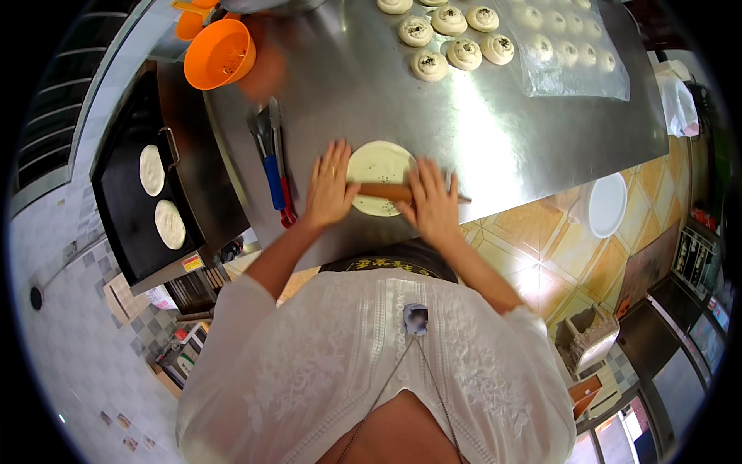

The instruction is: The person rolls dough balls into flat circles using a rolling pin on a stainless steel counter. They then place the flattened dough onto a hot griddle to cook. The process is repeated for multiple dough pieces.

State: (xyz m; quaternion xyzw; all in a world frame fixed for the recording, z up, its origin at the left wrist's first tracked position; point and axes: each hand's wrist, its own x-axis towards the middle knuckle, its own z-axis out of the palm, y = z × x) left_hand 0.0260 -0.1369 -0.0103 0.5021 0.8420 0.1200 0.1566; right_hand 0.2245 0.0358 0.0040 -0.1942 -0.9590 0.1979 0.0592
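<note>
A round, pale, flattened dough disc with dark specks lies on the steel worktop. A wooden rolling pin crosses its lower half. My left hand rests at the pin's left end with fingers stretched out and slightly blurred. My right hand lies over the right end, fingers spread, with the thin handle showing beyond it. Tongs with blue and red handles lie just left of my left hand.
A black griddle at left bears two flat dough pieces. Orange bowls sit at the back left. Several topped dough rounds and a plastic sheet over more rounds occupy the back right. A white bucket stands on the floor.
</note>
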